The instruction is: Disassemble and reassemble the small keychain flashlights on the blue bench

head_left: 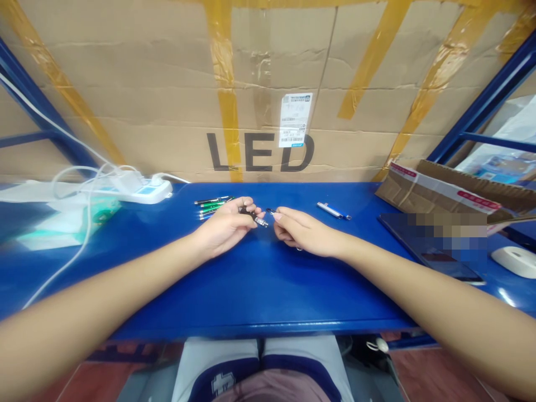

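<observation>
Above the blue table, my left hand (228,226) is closed on a dark pen-shaped thing with a silver tip (260,221), which points toward my right hand. My right hand (299,229) pinches a small dark loop-like piece (270,211) between thumb and fingers. It is too small to name, and a gap separates it from the silver tip. Below the right fingers a bit of a silver ring (298,248) shows. Several slim pen-like sticks (207,207), green, black and silvery, lie behind my left hand, partly hidden by it. Right of my hands lies a blue-and-white slim stick (333,210).
A white power strip (146,190) with cables stands at the left, beside green-and-white packets (62,223). To the right are an open cardboard box (439,190), a dark tablet-like slab (431,254) and a white mouse (515,261). A large taped carton (167,100) walls off the back.
</observation>
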Motion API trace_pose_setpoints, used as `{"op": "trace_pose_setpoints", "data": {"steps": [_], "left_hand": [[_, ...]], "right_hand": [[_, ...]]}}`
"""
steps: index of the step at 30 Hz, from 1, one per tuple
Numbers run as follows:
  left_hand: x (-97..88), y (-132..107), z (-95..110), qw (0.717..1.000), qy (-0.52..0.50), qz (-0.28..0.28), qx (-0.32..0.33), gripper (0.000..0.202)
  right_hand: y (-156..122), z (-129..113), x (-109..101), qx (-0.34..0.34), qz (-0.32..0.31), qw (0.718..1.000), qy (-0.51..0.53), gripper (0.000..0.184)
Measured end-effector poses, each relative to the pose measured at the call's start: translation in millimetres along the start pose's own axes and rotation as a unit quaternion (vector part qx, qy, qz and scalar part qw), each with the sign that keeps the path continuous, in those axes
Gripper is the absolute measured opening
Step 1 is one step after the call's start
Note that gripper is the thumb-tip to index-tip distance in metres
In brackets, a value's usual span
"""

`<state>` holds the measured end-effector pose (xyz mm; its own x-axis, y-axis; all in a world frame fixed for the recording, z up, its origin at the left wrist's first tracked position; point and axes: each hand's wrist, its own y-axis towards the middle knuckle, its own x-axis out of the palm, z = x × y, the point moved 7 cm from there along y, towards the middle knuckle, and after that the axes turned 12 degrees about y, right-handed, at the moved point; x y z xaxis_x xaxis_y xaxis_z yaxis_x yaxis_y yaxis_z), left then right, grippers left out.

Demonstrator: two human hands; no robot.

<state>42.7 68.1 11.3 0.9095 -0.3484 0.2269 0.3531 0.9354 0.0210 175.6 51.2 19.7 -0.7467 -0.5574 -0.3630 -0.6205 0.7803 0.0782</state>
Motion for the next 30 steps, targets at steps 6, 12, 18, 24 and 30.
{"op": "trace_pose_setpoints", "data": {"steps": [6,12,18,24,30], "left_hand": [[0.5,-1.6,-2.2,1.0,0.009,0.007,-0.006,0.038],[0.2,-2.5,-4.1,0.999,0.031,0.011,-0.008,0.028],[6.7,-5.7,-10.0,0.996,0.074,-0.029,-0.032,0.026],[22.4,-13.1,-8.3,0.954,0.28,-0.109,0.021,0.027],[23.3,-15.6,-6.7,0.965,0.238,-0.107,0.014,0.033]], "right_hand": [[-2.8,-14.3,-7.8,-0.073,0.043,0.993,-0.088,0.035],[-7.2,-22.8,-9.1,-0.077,0.037,0.976,-0.2,0.032],[-6.3,-21.5,-15.0,-0.083,0.052,0.957,-0.272,0.031],[-10.8,-26.8,-19.5,-0.141,0.062,0.942,-0.298,0.032],[-14.4,-29.4,-13.7,-0.116,0.033,0.924,-0.362,0.033]]}}
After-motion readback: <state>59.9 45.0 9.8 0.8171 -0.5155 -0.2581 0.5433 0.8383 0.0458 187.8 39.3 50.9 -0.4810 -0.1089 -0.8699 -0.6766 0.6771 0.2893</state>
